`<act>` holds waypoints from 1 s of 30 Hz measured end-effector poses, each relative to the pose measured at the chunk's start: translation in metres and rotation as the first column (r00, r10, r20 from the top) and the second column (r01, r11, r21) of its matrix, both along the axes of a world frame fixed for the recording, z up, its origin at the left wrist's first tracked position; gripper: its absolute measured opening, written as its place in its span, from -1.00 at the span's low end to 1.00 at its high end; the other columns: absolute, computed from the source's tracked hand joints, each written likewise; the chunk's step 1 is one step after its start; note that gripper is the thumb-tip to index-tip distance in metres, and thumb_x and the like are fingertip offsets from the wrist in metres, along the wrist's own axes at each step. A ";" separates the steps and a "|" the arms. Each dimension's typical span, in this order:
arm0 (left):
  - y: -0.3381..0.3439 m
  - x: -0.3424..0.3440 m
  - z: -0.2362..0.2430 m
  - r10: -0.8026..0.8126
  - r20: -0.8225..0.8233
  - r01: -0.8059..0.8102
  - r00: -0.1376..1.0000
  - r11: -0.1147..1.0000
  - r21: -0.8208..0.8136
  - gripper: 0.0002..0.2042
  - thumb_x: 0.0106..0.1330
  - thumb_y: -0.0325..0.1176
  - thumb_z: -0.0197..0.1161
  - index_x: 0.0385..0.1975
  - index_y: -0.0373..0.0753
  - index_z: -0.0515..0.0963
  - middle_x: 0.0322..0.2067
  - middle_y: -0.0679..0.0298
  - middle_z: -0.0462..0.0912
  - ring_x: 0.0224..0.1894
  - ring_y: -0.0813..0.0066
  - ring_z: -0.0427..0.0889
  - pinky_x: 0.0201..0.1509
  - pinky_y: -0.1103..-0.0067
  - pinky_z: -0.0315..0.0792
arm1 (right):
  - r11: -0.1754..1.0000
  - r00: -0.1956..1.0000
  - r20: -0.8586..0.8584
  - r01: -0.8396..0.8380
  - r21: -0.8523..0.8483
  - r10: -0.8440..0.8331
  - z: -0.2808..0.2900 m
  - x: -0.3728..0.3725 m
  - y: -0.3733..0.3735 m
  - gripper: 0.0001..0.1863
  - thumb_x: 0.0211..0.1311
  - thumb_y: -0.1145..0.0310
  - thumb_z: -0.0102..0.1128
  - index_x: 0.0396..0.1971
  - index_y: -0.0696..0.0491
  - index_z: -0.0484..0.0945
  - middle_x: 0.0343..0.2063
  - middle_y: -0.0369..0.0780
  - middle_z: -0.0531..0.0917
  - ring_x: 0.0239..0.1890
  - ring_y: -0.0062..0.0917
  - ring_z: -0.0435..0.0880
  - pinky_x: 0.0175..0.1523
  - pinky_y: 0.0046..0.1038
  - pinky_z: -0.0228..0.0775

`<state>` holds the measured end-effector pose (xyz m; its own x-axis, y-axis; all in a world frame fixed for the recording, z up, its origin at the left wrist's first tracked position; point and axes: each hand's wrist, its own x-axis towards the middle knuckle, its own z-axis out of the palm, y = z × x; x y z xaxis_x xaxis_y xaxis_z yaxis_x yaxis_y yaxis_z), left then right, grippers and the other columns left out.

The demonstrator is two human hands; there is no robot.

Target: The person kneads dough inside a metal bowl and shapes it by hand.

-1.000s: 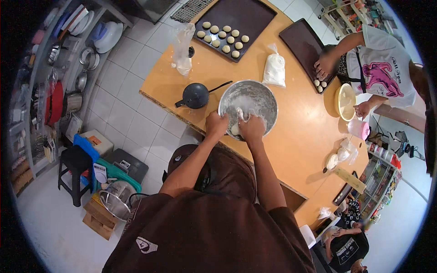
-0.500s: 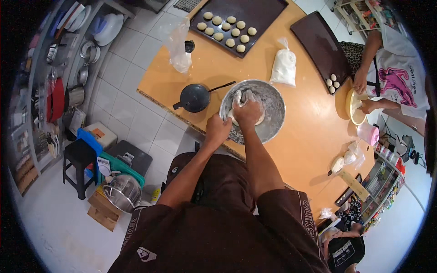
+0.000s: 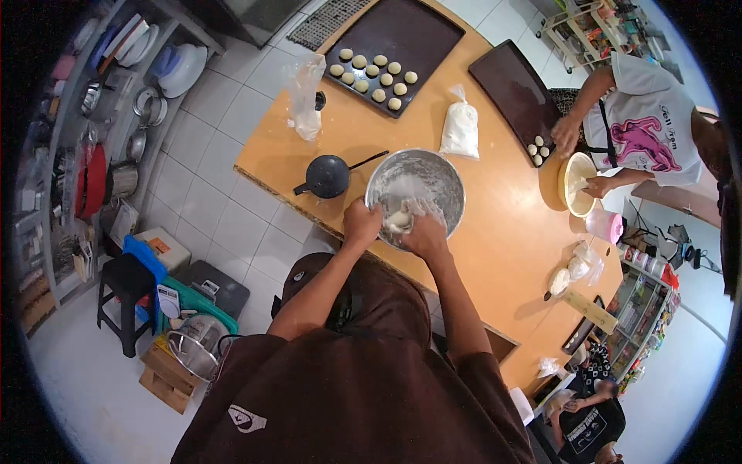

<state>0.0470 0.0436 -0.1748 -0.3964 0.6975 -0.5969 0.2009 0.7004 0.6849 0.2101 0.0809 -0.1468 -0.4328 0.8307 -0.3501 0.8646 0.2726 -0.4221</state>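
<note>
A wide metal bowl, smeared with flour inside, stands near the table edge before me. My left hand is closed on its near left rim, thumb over the edge. Inside, my right hand curls at the near side against a lump of pale dough; its fingers look white with flour and slightly blurred. The hand partly hides the dough. Just left of the bowl sits a dark round pan, a thin dark handle pointing toward the bowl.
A dark tray of round dough balls lies at the far side. Beyond the bowl stands a bag of white powder. At right, a co-worker works over a yellow bowl beside another tray. A black stool stands left.
My right hand has drawn the dough from the bowl's middle toward its near side. My left hand stays on the rim. The co-worker's hand has shifted toward the dough balls. The view has shifted.
</note>
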 end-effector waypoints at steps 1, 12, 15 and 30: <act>0.000 -0.001 -0.003 -0.006 0.008 0.006 1.000 1.000 -0.019 -0.69 0.18 -0.26 0.20 -0.17 -0.32 0.61 -0.32 -0.12 0.68 -0.17 -0.12 0.65 -0.06 0.15 0.49 | 1.000 1.000 -0.002 -0.004 0.005 0.004 0.002 -0.001 0.000 -0.30 -0.09 0.02 0.39 0.11 -0.02 0.48 0.06 -0.01 0.56 0.19 -0.09 0.46 0.30 -0.04 0.22; -0.002 0.001 0.006 -0.055 0.032 0.053 0.998 0.996 0.074 -0.69 0.28 -0.28 0.17 -0.11 -0.37 0.56 -0.41 -0.05 0.67 -0.29 -0.03 0.68 -0.15 0.15 0.50 | 0.983 0.939 -0.291 0.175 -0.053 -0.183 -0.004 0.015 0.037 -0.65 0.16 0.28 0.24 -0.12 0.19 0.59 -0.25 0.09 0.65 -0.18 -0.05 0.65 -0.06 -0.09 0.47; -0.004 -0.003 0.006 -0.038 0.043 0.035 0.998 0.997 0.061 -0.70 0.28 -0.28 0.18 -0.12 -0.38 0.57 -0.40 -0.05 0.67 -0.27 -0.01 0.68 -0.14 0.15 0.50 | 0.873 0.776 -0.402 0.457 -0.171 -0.486 0.014 0.016 0.050 -0.73 0.24 0.32 0.15 -0.21 0.23 0.62 -0.36 0.11 0.66 -0.25 -0.03 0.64 -0.06 -0.07 0.44; 0.001 -0.004 0.011 -0.078 -0.030 0.080 0.996 0.996 0.042 -0.71 0.24 -0.30 0.20 -0.10 -0.30 0.57 -0.29 -0.08 0.68 -0.18 -0.13 0.64 -0.07 0.11 0.49 | 0.902 0.954 0.257 -0.242 0.358 0.154 -0.037 -0.014 0.018 -0.56 0.25 0.21 0.12 0.09 0.06 0.42 0.06 -0.04 0.51 0.15 -0.12 0.46 0.03 0.03 0.42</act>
